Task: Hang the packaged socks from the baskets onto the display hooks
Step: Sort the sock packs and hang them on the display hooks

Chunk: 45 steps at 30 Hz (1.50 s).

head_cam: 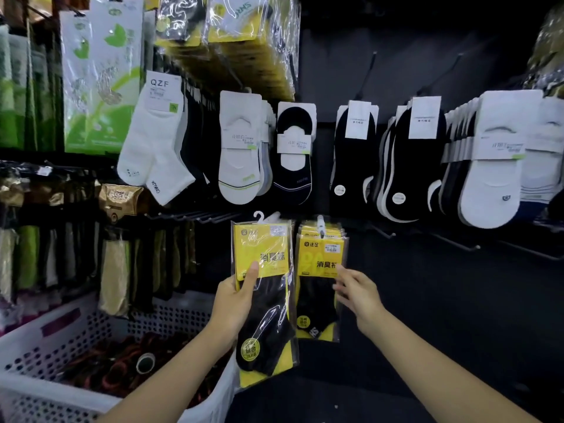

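My left hand [236,303] grips a clear packet of black socks with a yellow card [265,288] and a white plastic hanger at its top, thumb pressed on the card. Just right of it a stack of the same yellow-carded packets [320,270] hangs from a display hook [320,222]. My right hand [355,290] is at the right edge of that hanging stack, fingers loosely extended and touching the front packet. A white perforated basket [45,346] at the lower left holds dark packaged socks.
Rows of white and black no-show socks [406,160] hang on hooks above. Green and yellow packets [100,77] hang at the upper left. Bare metal hooks [457,242] stick out of the dark panel to the right of the yellow stack.
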Motion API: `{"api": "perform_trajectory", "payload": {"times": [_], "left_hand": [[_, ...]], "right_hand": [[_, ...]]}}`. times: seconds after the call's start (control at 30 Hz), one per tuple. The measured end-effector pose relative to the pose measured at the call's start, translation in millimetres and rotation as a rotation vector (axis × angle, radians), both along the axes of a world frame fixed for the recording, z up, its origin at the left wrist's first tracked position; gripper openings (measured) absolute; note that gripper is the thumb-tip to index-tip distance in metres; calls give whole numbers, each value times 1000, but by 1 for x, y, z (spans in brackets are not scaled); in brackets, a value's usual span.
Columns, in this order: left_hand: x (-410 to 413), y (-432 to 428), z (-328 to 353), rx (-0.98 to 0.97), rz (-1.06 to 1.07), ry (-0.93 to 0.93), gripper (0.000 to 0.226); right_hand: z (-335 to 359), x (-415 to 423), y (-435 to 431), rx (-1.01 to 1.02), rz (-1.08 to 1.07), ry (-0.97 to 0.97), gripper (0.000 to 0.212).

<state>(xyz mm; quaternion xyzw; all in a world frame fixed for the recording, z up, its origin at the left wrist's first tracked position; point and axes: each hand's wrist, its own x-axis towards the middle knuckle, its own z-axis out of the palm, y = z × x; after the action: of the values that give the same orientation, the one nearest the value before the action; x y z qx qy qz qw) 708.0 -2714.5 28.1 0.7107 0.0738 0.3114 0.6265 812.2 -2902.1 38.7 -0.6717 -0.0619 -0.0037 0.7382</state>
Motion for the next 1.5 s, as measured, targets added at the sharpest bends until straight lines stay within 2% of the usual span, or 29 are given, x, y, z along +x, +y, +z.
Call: {"api": "perform_trajectory", "payload": {"times": [0.1, 0.17, 0.27, 0.37, 0.5, 0.7, 0.83, 1.0, 1.2, 1.3, 1.4, 1.5], "left_hand": [[5, -21, -6, 26, -107, -47, 24], [8, -37, -11, 47, -177, -62, 24], [13, -54, -16, 82, -195, -44, 31], [20, -60, -13, 66, -156, -2, 17], [27, -63, -9, 12, -191, 20, 36], [37, -62, -15, -26, -158, -12, 43], [54, -61, -20, -39, -168, 12, 47], [85, -60, -21, 20, -143, 35, 52], [122, -62, -28, 135, -96, 53, 57], [134, -63, -32, 154, -70, 53, 58], [134, -64, -43, 145, -55, 55, 60], [114, -67, -70, 144, -41, 80, 63]], "right_hand": [[7, -23, 4, 37, 208, -41, 26], [8, -34, 4, 47, 285, -71, 26], [2, -41, -3, 104, 238, -103, 18], [2, -37, -12, 87, 114, -145, 14], [12, -26, -18, 65, 56, -161, 15], [20, -5, -2, -50, 61, -167, 17], [13, 13, 9, -47, 49, -114, 19], [3, 45, 18, -17, -7, -61, 17], [-17, 82, 17, 9, -106, 101, 31], [-30, 87, 11, -28, -118, 98, 34], [-42, 80, 0, -51, -117, 81, 26], [-59, 57, -22, -112, -75, 55, 31]]}}
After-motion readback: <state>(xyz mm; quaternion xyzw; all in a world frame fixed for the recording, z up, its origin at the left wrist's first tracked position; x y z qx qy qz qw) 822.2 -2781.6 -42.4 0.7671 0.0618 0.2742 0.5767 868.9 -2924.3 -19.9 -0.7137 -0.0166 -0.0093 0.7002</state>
